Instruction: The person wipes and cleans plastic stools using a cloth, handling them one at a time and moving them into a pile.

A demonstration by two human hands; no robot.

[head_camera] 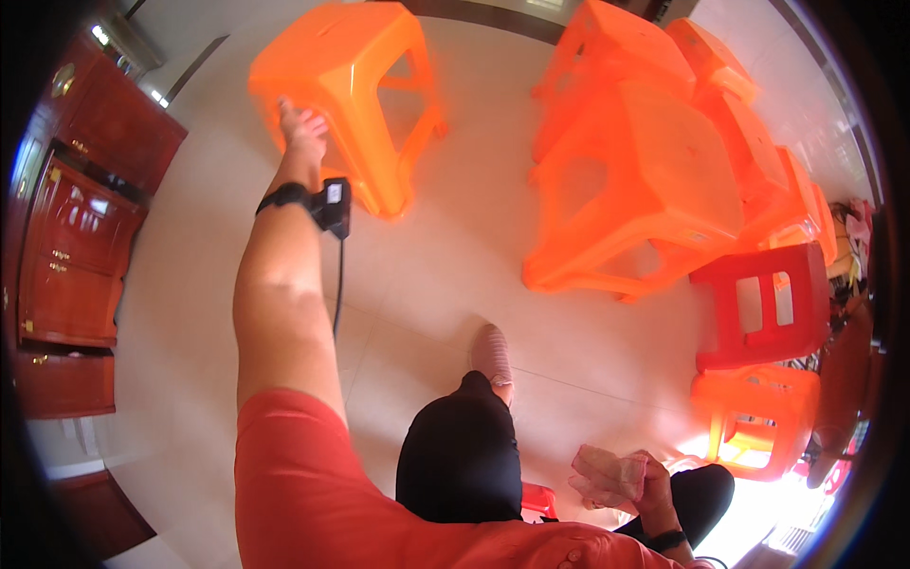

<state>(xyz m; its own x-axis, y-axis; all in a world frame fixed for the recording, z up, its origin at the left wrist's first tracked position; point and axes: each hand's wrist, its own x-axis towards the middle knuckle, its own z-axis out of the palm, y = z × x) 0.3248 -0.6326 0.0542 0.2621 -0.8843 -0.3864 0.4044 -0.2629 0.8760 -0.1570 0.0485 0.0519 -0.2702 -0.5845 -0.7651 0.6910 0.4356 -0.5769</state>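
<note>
My left hand (pixel 304 131), blurred, reaches far out in front, against the near side of an orange plastic stool (pixel 334 46). The stool stands upright on the tiled floor. Whether the fingers grip its side or only touch it, I cannot tell. In my right hand (pixel 655 491), close to my body at the lower right, is a crumpled pale cloth with a pink edge (pixel 609 474). Just below that cloth, part of a red plastic object (pixel 538 500) shows beside my leg.
Several orange stools (pixel 682 163) stand grouped at the right. A red stool (pixel 764 306) and another orange stool (pixel 757 416) lie tipped below them. Red-brown wooden cabinets (pixel 78 249) line the left. A black device with a cable (pixel 334 206) is strapped to my left wrist.
</note>
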